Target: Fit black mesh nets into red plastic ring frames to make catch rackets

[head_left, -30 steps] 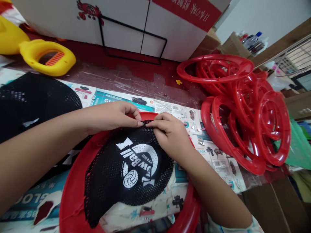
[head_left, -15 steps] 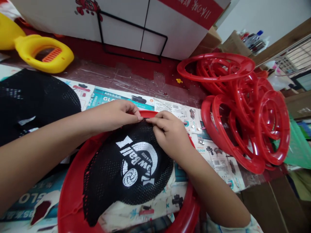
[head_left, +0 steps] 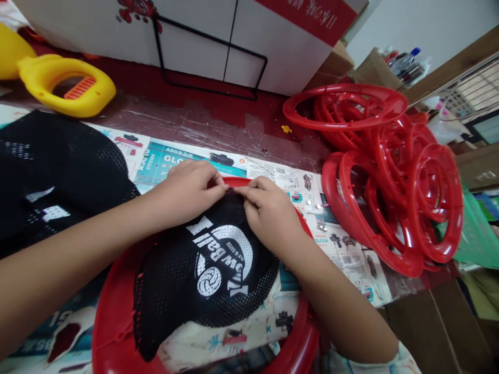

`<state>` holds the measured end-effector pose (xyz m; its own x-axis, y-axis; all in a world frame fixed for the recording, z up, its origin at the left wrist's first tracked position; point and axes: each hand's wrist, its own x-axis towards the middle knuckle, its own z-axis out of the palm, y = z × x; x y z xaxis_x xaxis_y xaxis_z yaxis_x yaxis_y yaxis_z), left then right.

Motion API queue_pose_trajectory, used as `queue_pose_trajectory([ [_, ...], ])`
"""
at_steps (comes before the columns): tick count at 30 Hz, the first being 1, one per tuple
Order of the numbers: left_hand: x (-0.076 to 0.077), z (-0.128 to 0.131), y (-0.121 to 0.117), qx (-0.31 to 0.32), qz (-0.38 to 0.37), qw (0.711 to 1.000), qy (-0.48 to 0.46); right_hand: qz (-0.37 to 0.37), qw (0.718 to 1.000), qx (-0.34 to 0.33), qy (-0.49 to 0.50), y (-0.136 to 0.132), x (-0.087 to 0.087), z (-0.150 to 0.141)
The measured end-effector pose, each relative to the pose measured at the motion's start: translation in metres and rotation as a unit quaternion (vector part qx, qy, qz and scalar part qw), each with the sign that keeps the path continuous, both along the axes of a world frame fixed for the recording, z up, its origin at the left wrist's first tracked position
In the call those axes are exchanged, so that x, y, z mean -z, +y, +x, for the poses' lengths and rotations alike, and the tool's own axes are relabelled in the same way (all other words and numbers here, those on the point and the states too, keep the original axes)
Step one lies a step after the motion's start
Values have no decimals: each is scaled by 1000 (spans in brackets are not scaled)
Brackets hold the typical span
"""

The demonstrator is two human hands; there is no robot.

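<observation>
A black mesh net with a white printed logo lies across the red plastic ring in front of me. At the ring's far side, my left hand pinches the net's edge between thumb and forefinger. Close beside it, my right hand grips the same edge, its fingers bent and its forefinger pointing toward the left thumb. The net's far edge lies against the ring's rim there. Its near lower edge hangs loose inside the ring, with printed card showing beneath. What sits between the fingertips is mostly hidden.
More black mesh nets lie at the left. A pile of red rings stands at the right. Behind are a yellow plastic handle, a black wire frame and a white carton. Small metal pieces lie near the pile.
Both hands have brought the net's far edge slightly away from me, up to the ring's rim. My left wrist has turned a little. The view has shifted slightly.
</observation>
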<state>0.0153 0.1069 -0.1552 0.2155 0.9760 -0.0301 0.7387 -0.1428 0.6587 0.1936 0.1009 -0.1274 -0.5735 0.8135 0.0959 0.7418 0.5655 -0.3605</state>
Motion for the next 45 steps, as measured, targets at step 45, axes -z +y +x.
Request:
queue_pose_trajectory([
  [45, 19, 0, -11, 175, 270, 945, 53, -35, 986, 161, 12, 9, -6, 7],
])
